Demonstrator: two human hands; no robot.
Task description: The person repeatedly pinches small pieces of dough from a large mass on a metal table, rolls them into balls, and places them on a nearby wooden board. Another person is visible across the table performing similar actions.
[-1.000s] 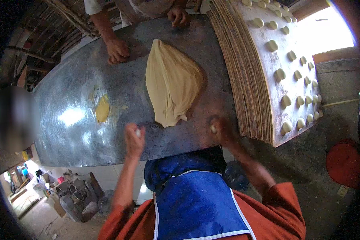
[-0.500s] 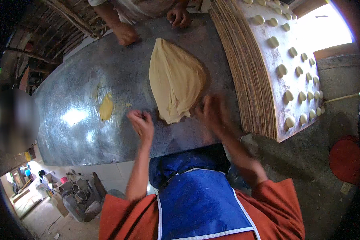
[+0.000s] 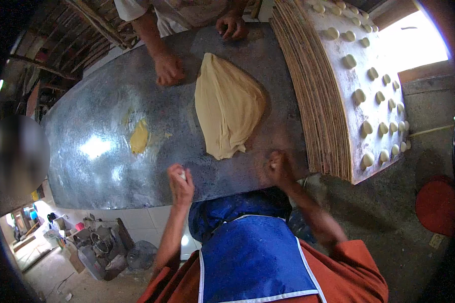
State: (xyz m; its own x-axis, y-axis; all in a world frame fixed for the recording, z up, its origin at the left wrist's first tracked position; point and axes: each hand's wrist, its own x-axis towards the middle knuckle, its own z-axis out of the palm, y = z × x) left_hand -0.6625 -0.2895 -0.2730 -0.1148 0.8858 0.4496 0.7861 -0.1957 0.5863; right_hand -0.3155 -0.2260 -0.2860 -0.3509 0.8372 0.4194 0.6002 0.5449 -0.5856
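Note:
A large pale slab of dough (image 3: 227,106), folded and pointed at its far end, lies on the metal-topped table (image 3: 96,177) in front of me. My left hand (image 3: 180,184) is closed near the table's front edge, left of the dough, and a small pale piece of dough (image 3: 183,175) peeks out between the fingers. On the dough's near right side my right hand (image 3: 282,169) is curled into a fist low over the table. A small pale bit shows at its fingers, most of it hidden. Neither hand touches the big slab.
A tall stack of wooden boards (image 3: 313,91) stands at the right, with several dough balls (image 3: 359,96) on its top board. A yellowish patch of fat or dough (image 3: 139,136) lies on the table's left. Across the table, a co-worker's hands (image 3: 169,68) rest near the far edge.
Both my hands have drawn back toward me, away from the slab, and closed. The co-worker's hand at the far left has moved nearer over the table.

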